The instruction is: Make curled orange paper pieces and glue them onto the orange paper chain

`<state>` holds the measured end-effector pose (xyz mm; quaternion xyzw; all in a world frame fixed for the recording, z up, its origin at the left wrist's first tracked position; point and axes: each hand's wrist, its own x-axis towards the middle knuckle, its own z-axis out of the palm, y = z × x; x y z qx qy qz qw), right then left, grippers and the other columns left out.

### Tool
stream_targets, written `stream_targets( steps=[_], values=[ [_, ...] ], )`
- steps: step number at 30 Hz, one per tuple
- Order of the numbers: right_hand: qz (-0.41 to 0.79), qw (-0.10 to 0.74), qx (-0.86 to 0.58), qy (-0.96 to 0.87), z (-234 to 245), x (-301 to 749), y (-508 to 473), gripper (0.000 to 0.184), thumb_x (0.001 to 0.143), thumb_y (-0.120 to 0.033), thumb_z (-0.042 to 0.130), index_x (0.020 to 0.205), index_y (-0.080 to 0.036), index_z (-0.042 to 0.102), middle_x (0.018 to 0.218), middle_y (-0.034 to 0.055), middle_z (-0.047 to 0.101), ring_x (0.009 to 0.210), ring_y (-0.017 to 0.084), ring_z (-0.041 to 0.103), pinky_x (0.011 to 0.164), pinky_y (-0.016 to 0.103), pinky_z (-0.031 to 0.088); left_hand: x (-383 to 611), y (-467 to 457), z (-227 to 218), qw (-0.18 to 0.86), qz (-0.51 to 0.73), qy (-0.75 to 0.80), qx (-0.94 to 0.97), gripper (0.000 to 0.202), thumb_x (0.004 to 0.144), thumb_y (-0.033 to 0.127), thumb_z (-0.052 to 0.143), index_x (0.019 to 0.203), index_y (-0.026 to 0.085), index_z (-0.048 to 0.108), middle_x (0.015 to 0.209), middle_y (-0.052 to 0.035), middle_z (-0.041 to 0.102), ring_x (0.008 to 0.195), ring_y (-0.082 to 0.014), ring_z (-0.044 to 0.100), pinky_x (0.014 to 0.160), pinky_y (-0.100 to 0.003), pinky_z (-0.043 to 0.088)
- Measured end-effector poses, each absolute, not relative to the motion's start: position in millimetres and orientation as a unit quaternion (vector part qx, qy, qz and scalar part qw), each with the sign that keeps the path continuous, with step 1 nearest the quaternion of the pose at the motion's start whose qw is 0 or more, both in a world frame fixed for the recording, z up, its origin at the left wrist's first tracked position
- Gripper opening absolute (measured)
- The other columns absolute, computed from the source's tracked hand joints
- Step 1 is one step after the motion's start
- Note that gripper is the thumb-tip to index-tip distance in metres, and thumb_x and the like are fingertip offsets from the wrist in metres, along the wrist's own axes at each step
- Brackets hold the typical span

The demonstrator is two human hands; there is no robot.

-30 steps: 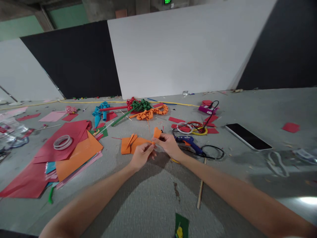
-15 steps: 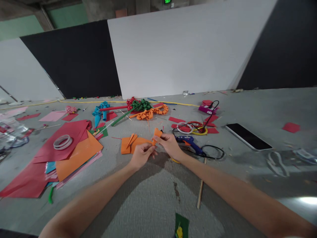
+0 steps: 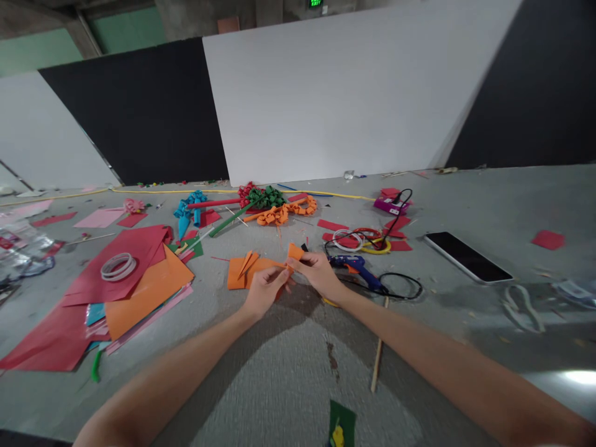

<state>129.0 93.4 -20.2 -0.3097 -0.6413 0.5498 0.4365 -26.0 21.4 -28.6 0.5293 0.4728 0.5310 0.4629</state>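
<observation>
My left hand and my right hand meet over the grey floor, both pinched on a small folded orange paper piece that sticks up between the fingertips. Just behind the left hand lies a flat orange paper sheet with folded flaps. A blue glue gun with a black cable lies right of my right hand.
Red and orange paper sheets with a white tape roll lie at left. Paper flowers in orange, green, red and blue lie farther back. A phone lies at right, a wooden stick near my right forearm.
The orange piece has been turned slightly between the fingertips; both hands stay nearly in place.
</observation>
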Motion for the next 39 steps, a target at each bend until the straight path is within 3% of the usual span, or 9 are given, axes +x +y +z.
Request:
stream_targets(
  steps=[11, 23, 30, 39],
  values=[
    [0.562, 0.437, -0.296, -0.637, -19, 128, 92, 0.042, 0.073, -0.059, 0.079, 0.078, -0.018, 0.079, 0.069, 0.0034, 0.071, 0.067, 0.021, 0.064, 0.068, 0.034, 0.053, -24, 21, -27, 0.463, 0.541, 0.472, 0.519, 0.048, 0.084, 0.061, 0.069, 0.081, 0.013, 0.072, 0.077, -0.0085, 0.075, 0.061, -0.0146, 0.065, 0.064, -0.027, 0.051],
    [0.583, 0.446, -0.281, -0.618, -16, 128, 90, 0.039, 0.076, -0.056, 0.079, 0.085, -0.018, 0.080, 0.072, 0.0027, 0.070, 0.066, 0.016, 0.061, 0.066, 0.030, 0.051, -24, 20, -29, 0.458, 0.535, 0.471, 0.531, 0.046, 0.086, 0.059, 0.068, 0.082, 0.013, 0.071, 0.078, -0.0089, 0.075, 0.061, -0.0143, 0.065, 0.063, -0.026, 0.050],
    [0.565, 0.458, -0.293, -0.620, -9, 127, 88, 0.043, 0.071, -0.060, 0.082, 0.075, -0.017, 0.079, 0.072, 0.0035, 0.070, 0.063, 0.016, 0.058, 0.063, 0.031, 0.050, -25, 21, -30, 0.462, 0.530, 0.468, 0.535, 0.047, 0.086, 0.059, 0.068, 0.082, 0.013, 0.071, 0.076, -0.0081, 0.073, 0.061, -0.0140, 0.064, 0.063, -0.026, 0.049],
    [0.574, 0.496, -0.318, -0.568, -21, 128, 95, 0.045, 0.070, -0.060, 0.082, 0.078, -0.016, 0.080, 0.062, 0.0002, 0.063, 0.056, 0.012, 0.049, 0.055, 0.027, 0.041, -27, 23, -34, 0.502, 0.516, 0.454, 0.524, 0.049, 0.085, 0.061, 0.068, 0.084, 0.012, 0.070, 0.075, -0.0066, 0.072, 0.058, -0.0118, 0.061, 0.060, -0.025, 0.048]
  ],
)
